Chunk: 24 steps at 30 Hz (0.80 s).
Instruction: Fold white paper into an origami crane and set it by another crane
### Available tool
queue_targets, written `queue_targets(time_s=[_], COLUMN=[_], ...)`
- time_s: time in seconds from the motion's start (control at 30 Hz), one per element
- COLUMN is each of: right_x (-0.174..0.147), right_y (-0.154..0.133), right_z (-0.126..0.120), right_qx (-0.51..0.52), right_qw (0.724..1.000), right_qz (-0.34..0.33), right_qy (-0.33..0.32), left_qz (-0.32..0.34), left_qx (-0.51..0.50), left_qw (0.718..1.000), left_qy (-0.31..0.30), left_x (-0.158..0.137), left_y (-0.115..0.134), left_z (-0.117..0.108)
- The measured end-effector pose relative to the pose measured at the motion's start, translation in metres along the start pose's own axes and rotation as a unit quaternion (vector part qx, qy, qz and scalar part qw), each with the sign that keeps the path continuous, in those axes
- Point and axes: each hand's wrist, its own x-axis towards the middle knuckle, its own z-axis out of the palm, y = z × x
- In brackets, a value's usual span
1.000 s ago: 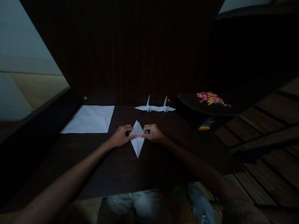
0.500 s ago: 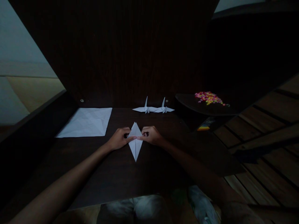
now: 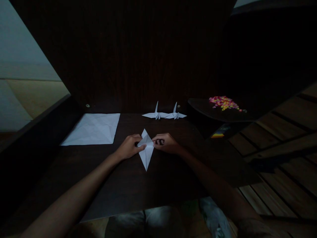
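Observation:
A white folded paper (image 3: 146, 155), diamond-shaped with a crease down its middle, is held just above or on the dark table. My left hand (image 3: 130, 146) pinches its left side, with the thumb lying across the front near the middle. My right hand (image 3: 166, 143) has its fingers closed at the paper's right corner. An upper flap of the diamond looks partly lifted or turned. Behind it, against the back panel, stand two white paper cranes (image 3: 164, 115) side by side, their pointed necks or tails upright.
A creased white paper sheet (image 3: 92, 129) lies flat on the left of the dark table (image 3: 119, 191). On a rounded shelf (image 3: 201, 107) at the right sits a heap of small colourful pieces (image 3: 225, 102). A dark side board (image 3: 32, 122) borders the left edge.
My right thumb has left the paper's middle, and my right hand has shifted right to its corner. The upper flap now sits differently, and the view has shifted slightly.

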Motion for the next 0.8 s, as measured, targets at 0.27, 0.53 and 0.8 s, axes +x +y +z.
queue_targets(time_s=[0.27, 0.53, 0.8], right_x=[-0.005, -0.013, -0.018], right_y=[-0.002, -0.003, -0.016], right_z=[0.003, 0.0, 0.0], right_qx=[-0.029, -0.12, -0.218], right_qw=[0.997, 0.98, 0.966], right_qz=[-0.053, -0.156, -0.141], right_qy=[0.048, 0.01, -0.011], left_qz=[0.037, 0.077, 0.079], left_qx=[-0.019, 0.047, 0.125], left_qw=[0.999, 0.993, 0.987], left_qy=[0.004, -0.072, -0.065], left_x=[-0.006, -0.013, -0.015], left_y=[-0.021, -0.011, 0.001], left_z=[-0.013, -0.025, -0.025])
